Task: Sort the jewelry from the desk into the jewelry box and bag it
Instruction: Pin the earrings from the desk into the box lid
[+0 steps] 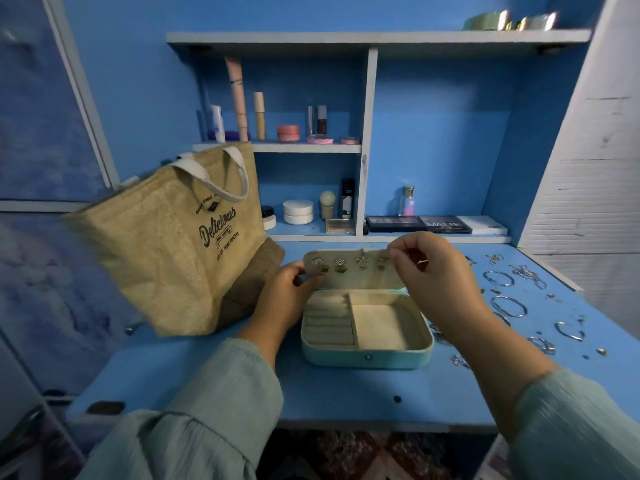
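A teal jewelry box (367,358) lies open on the blue desk (346,403), with a cream ring-roll section on its left and a bare compartment on its right. Its cream earring flap (349,277) stands up at the back and carries several earrings. My left hand (287,289) pinches the flap's left edge. At the flap's top right corner, my right hand (429,268) pinches a small earring (382,262). Loose silver bangles (509,304) and small pieces lie on the desk to the right. A jute tote bag (173,244) stands upright to the left.
Shelves behind the desk hold cosmetics (287,133), jars (298,211), a perfume bottle (408,200) and flat palettes (419,223). A white slatted panel (588,202) borders the desk on the right. The desk's front edge is near my sleeves.
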The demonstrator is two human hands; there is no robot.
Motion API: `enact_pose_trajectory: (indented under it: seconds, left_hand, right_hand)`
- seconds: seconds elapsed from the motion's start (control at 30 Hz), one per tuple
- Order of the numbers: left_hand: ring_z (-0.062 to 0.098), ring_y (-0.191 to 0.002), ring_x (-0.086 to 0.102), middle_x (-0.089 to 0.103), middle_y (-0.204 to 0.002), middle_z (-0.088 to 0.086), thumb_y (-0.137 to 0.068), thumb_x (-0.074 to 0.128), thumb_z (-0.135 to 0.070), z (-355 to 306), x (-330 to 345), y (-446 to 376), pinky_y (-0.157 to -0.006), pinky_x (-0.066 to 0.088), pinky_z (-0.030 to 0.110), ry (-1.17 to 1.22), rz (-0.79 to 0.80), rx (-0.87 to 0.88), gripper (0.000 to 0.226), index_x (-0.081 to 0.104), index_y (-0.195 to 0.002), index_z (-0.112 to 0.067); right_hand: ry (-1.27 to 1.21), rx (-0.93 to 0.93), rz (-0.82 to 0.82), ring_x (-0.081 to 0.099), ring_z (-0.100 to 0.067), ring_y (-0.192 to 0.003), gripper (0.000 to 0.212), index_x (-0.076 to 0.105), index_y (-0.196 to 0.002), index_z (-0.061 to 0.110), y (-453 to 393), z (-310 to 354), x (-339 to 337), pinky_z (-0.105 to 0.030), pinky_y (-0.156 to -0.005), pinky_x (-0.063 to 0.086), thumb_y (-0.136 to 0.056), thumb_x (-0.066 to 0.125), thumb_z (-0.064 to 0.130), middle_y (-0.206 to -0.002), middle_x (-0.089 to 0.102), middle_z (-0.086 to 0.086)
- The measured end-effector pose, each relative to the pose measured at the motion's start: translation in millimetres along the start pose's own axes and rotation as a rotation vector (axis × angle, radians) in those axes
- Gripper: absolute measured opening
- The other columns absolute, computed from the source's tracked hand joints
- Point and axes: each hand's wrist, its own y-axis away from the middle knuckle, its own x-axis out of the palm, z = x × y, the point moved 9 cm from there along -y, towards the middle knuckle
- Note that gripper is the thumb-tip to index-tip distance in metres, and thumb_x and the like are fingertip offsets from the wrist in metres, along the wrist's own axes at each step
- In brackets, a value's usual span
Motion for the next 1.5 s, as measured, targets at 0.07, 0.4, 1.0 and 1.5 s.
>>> enact_pose_trajectory:
  seconds: [0.07,0.4,1.0,1.5]
  left_hand:
    - [0.002,-0.072,0.049,0.056,-0.083,-0.009,-0.092,0.055,-0.030,-2.4,-1.9,1.7,-0.058,0.039,0.014,-0.049,0.001,0.020,0.016,0.061,-0.105,-0.021]
    - [0.006,-0.083,0.054,0.059,-0.094,-0.012,-0.089,0.060,-0.018,-6.3,-0.1,8.6,-0.065,0.039,0.000,-0.023,0.060,0.142,0.008,0.060,-0.088,-0.026]
    - [0.002,-0.079,0.048,0.055,-0.100,-0.007,-0.085,0.067,-0.021,5.6,-3.7,5.1,-0.059,0.035,0.010,-0.004,0.059,0.079,0.019,0.053,-0.079,-0.033]
    - [0.008,-0.087,0.052,0.059,-0.101,0.000,-0.079,0.070,-0.019,8.9,-5.4,4.4,-0.068,0.040,0.015,0.025,0.050,0.110,0.016,0.058,-0.077,-0.028]
  right_hand:
    - [-0.031,0.020,0.023,0.048,0.000,-0.062,0.008,0.062,-0.085,0.023,1.3,7.1,2.6,-0.004,-0.054,0.037,-0.089,0.059,0.017,-0.073,0.058,0.010]
    - [0.098,-0.003,0.188,0.050,0.001,-0.059,0.023,0.056,-0.070,0.028,-12.7,34.5,25.8,-0.001,-0.048,0.038,-0.084,0.058,0.010,-0.070,0.057,0.012]
    - [0.265,0.151,0.518,0.064,-0.005,-0.065,0.012,0.066,-0.081,0.019,-40.8,17.0,87.3,-0.020,-0.053,0.049,-0.086,0.060,0.010,-0.082,0.069,-0.001]
    - [0.140,0.302,0.664,0.055,-0.013,-0.063,0.010,0.070,-0.081,0.006,-39.1,-6.1,124.2,-0.022,-0.066,0.053,-0.084,0.062,0.000,-0.069,0.062,-0.005]
